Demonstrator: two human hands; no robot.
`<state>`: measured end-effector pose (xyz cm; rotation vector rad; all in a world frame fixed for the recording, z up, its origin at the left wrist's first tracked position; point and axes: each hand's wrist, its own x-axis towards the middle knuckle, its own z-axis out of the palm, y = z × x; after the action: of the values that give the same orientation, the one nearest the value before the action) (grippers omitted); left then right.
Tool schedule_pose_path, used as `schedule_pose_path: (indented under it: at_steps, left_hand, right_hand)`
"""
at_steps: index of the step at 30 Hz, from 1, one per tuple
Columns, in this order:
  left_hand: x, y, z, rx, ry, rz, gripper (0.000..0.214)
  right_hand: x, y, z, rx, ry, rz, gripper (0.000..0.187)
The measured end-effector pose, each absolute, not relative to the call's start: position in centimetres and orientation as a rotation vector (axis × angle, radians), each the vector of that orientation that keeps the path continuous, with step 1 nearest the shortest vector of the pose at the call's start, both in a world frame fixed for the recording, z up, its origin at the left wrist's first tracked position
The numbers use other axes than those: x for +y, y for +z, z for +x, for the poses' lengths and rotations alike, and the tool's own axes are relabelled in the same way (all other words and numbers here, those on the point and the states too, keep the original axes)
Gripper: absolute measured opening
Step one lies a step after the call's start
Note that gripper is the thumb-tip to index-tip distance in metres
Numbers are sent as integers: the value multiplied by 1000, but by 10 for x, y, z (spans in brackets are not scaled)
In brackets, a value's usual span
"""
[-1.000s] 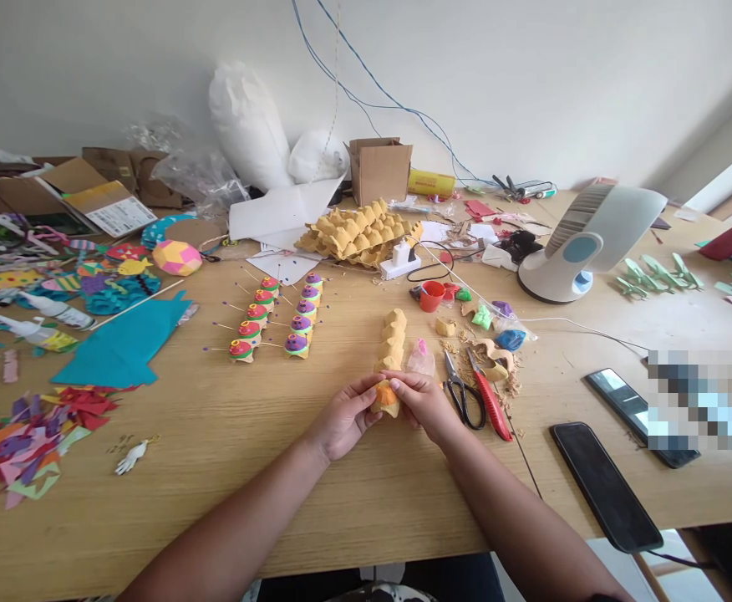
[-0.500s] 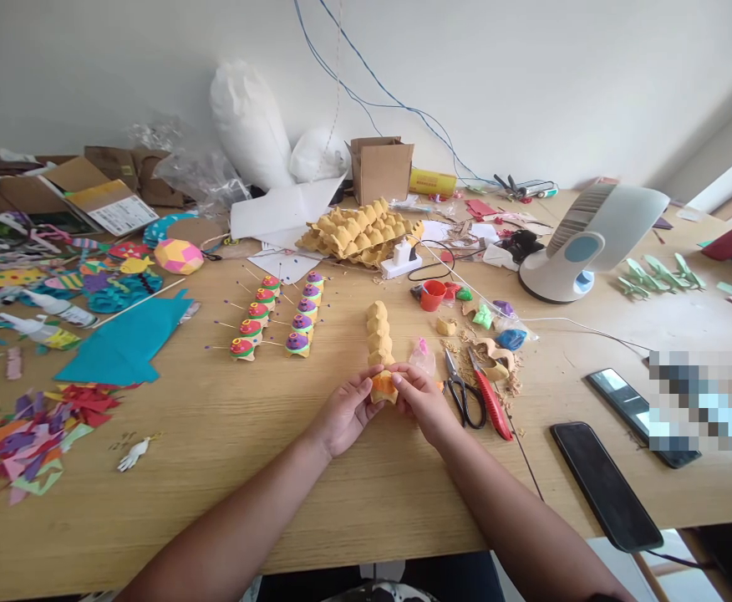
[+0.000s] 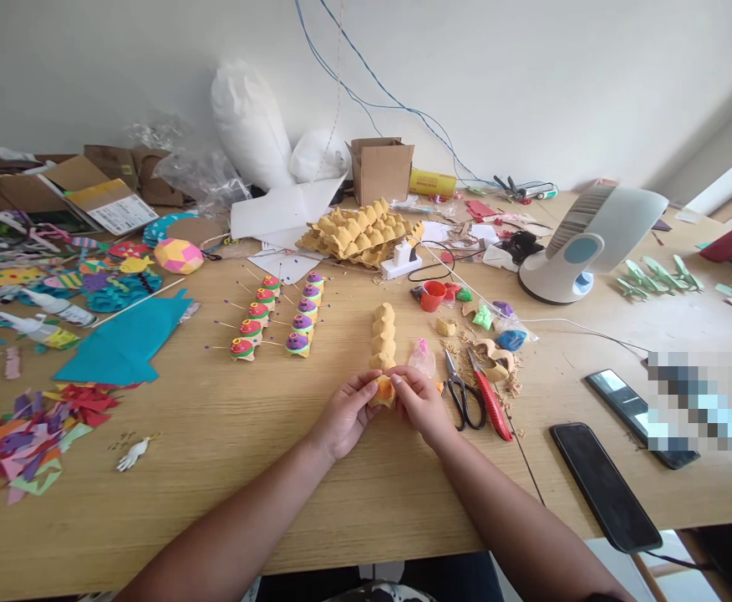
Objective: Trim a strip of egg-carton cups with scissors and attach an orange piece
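Observation:
A yellow-brown egg carton strip (image 3: 383, 336) with several cups points away from me on the table. Orange clay (image 3: 385, 384) covers part of its nearest cup. My left hand (image 3: 347, 414) pinches that cup from the left, thumb and fingertips against the clay. From the right, my right hand (image 3: 421, 408) is closed on the same cup, its fingertips pressing near the clay's top. Farther left stand two decorated egg carton strips, one with red-and-green cups (image 3: 251, 327) and one with purple cups (image 3: 303, 323), both with thin sticks poking out.
Scissors (image 3: 461, 393) and a red-handled cutter (image 3: 495, 405) lie right of my hands, near a red cup (image 3: 432, 295) and bagged clay (image 3: 511, 339). Egg cartons (image 3: 359, 230) are stacked behind. A fan (image 3: 582, 242) and phones (image 3: 604, 483) are at right, paper scraps (image 3: 33, 439) at left.
The strip's far end has swung slightly to the right. My fingers have shifted a little over the orange clay, which shows less now; both hands stay at the near cup.

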<state>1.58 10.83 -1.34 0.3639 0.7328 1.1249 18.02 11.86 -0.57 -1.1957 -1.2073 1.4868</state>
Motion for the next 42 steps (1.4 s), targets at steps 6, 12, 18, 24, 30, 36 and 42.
schedule_pose_path:
  at_steps: [6, 12, 18, 24, 30, 36, 42]
  left_hand:
    - [108, -12, 18, 745, 1127, 351, 41]
    - [108, -13, 17, 742, 1125, 378, 40]
    - [108, -15, 15, 752, 1111, 373, 42]
    - [108, -16, 16, 759, 1098, 397, 41]
    - [108, -17, 16, 754, 1107, 406, 40]
    - [108, -17, 16, 740, 1111, 398, 38]
    - [108, -16, 17, 748, 1120, 393, 40]
  right_hand:
    - [119, -5, 180, -1219, 1462, -1185, 49]
    - [118, -1, 181, -1237, 1472, -1186, 50]
    - [121, -1, 181, -1080, 1579, -1191, 50]
    - [120, -1, 180, -1028, 1611, -1201, 48]
    - [121, -1, 181, -1032, 1621, -1192, 47]
    - [120, 1, 182, -1083, 1596, -1206, 48]
    - [119, 2, 182, -1139, 1573, -1203, 46]
